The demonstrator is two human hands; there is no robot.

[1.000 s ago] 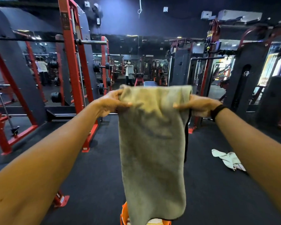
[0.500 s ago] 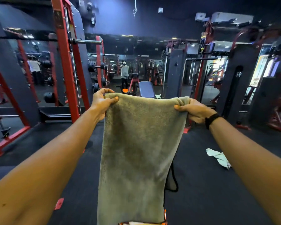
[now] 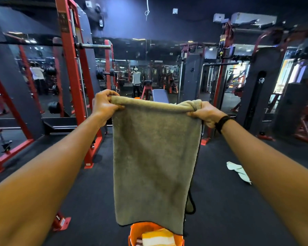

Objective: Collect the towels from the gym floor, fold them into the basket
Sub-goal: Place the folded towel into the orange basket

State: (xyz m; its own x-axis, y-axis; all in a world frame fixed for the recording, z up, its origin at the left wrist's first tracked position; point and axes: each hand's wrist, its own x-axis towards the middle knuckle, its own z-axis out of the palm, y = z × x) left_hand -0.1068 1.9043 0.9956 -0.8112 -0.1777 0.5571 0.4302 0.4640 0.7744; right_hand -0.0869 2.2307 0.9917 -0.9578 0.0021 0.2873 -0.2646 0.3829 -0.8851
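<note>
A grey-green towel (image 3: 155, 157) hangs lengthwise in front of me, folded so a second layer shows behind its right edge. My left hand (image 3: 103, 106) grips its top left corner and my right hand (image 3: 205, 112) grips the top right corner, arms stretched out. Directly below the towel's lower edge stands an orange basket (image 3: 134, 233) with a folded yellow-and-white striped towel (image 3: 158, 237) inside. A pale mint towel (image 3: 238, 172) lies crumpled on the dark floor to the right.
A red squat rack (image 3: 73, 86) with a barbell stands left, its feet close to my left arm. A bench (image 3: 160, 95) and a mirror wall lie ahead. Dark machines (image 3: 256, 96) line the right side. The floor is dark rubber.
The towel has been lifted so its lower edge now hangs just above the basket, which has come into view. My hands have moved a little further apart, stretching the top edge.
</note>
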